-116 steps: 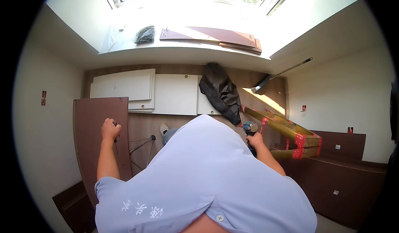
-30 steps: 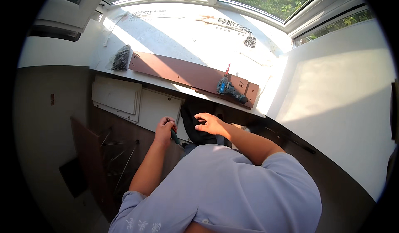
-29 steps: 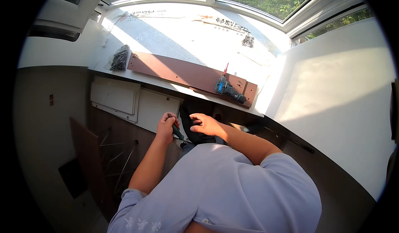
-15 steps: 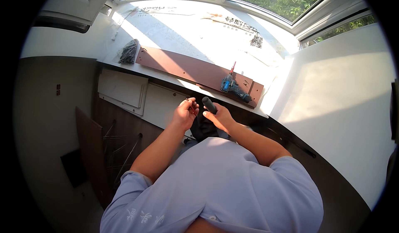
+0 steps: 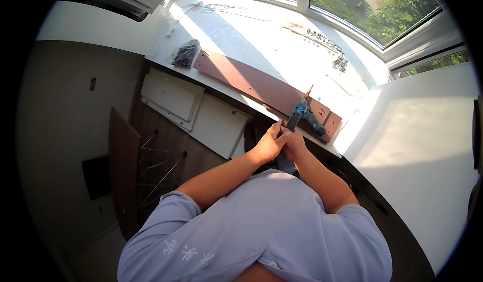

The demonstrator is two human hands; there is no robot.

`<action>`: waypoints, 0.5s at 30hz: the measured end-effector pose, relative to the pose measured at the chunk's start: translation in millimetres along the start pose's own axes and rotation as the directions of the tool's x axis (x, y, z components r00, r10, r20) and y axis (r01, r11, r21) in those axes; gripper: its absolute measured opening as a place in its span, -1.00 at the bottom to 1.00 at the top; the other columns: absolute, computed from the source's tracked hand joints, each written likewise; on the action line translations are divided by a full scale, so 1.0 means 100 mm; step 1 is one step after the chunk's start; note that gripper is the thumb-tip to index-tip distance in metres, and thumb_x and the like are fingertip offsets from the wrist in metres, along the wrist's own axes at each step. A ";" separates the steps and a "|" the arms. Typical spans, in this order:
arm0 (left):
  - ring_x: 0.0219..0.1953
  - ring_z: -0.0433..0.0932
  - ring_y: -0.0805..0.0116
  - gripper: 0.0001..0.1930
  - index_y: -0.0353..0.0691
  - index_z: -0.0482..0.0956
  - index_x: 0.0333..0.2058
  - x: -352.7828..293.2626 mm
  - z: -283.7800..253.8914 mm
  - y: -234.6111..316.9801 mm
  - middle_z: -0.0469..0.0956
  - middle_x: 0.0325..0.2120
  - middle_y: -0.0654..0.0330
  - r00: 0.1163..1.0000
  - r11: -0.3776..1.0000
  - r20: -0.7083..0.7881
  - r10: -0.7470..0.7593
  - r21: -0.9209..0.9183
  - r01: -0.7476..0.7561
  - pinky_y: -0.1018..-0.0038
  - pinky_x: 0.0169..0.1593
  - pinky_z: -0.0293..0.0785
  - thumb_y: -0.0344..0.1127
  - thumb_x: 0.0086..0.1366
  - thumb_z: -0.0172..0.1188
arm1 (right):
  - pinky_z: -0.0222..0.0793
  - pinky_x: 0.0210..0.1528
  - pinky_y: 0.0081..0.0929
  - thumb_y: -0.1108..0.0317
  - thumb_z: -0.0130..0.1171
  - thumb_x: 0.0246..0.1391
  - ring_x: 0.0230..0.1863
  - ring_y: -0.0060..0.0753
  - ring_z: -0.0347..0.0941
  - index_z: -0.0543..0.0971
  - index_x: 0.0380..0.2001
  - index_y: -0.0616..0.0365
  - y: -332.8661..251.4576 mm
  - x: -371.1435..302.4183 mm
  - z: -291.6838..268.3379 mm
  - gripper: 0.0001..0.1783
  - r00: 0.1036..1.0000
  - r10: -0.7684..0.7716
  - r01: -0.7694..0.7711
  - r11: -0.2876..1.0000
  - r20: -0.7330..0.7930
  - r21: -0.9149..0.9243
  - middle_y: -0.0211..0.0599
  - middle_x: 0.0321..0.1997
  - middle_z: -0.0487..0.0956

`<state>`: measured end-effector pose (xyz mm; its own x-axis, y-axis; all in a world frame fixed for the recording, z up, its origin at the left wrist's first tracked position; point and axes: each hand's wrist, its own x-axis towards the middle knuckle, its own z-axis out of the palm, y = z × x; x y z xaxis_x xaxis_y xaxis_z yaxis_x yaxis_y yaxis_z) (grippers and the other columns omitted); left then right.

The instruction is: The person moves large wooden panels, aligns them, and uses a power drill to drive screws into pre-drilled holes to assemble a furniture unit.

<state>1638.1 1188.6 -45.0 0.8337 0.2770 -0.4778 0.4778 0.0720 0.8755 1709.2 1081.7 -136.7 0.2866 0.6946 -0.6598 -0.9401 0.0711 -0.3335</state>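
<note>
My right hand [image 5: 294,144] is closed around a dark cylindrical handle [image 5: 293,122], whose upper end sticks out above my fingers. My left hand [image 5: 270,142] presses against the right one, its fingers pinched together; whatever they hold is hidden. Just beyond both hands, a blue and black power drill [image 5: 314,123] with a red tip lies on a long reddish-brown board [image 5: 251,83]. The board rests along the front edge of a white-covered window ledge, and several small holes show in it.
A clear bag of dark small parts [image 5: 185,54] sits at the board's left end. Below the ledge lean white panels [image 5: 219,123]. Further left stands a brown panel [image 5: 123,166] beside thin metal rods [image 5: 161,176]. A white wall [image 5: 417,131] bounds the right side.
My hands, apart before, have come together. The thin red item seen in my left fingers no longer shows. The view has shifted, so the ledge and board appear further right.
</note>
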 end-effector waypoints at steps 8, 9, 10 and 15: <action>0.21 0.48 0.27 -0.50 -0.40 0.38 0.30 -0.25 -0.25 -0.49 0.52 0.16 -0.01 0.974 0.972 0.005 -0.227 -0.053 0.227 0.39 0.29 0.38 -0.24 0.50 0.13 | 0.48 -0.40 -0.50 0.45 0.29 0.17 -0.42 -0.46 0.56 0.52 -0.12 0.16 -0.46 0.23 -0.92 -0.77 0.861 -0.280 0.141 0.934 -0.426 -0.329 -0.33 -0.37 0.59; 0.16 0.54 0.27 -0.54 -0.36 0.46 0.24 -0.35 -0.37 -0.66 0.58 0.10 0.05 0.972 0.972 -0.046 -0.231 -0.062 0.228 0.37 0.23 0.44 -0.23 0.47 0.17 | 0.50 -0.39 -0.49 0.43 0.26 0.20 -0.40 -0.47 0.57 0.51 -0.12 0.14 -0.50 0.37 -1.31 -0.79 0.800 -0.318 0.115 0.914 -0.509 -0.389 -0.33 -0.35 0.60; 0.13 0.55 0.32 -0.56 -0.35 0.47 0.23 -0.44 -0.50 -0.75 0.60 0.08 0.08 0.920 0.919 -0.111 -0.375 0.086 0.384 0.39 0.22 0.44 -0.24 0.48 0.15 | 0.49 -0.40 -0.49 0.42 0.24 0.21 -0.42 -0.48 0.54 0.49 -0.13 0.15 -0.58 0.43 -1.59 -0.80 0.746 -0.343 0.131 0.916 -0.571 -0.380 -0.34 -0.39 0.57; -0.08 0.61 0.40 -0.60 -0.36 0.59 0.09 -1.62 -1.26 -1.95 0.68 -0.12 0.13 0.808 0.817 -0.300 -0.507 0.131 0.562 0.44 0.04 0.53 -0.20 0.40 0.22 | 0.42 -0.43 -0.25 0.28 0.23 0.22 -0.52 -0.30 0.51 0.51 -0.22 0.18 -0.83 0.87 -3.18 -0.79 0.468 -0.542 -0.244 0.680 -0.698 -0.691 -0.24 -0.48 0.57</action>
<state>1375.0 1250.3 -128.9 0.3480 0.4744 -0.8086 0.8949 0.0888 0.4373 1871.2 908.0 -380.4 0.7724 -0.2138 -0.5980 -0.5818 -0.6156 -0.5314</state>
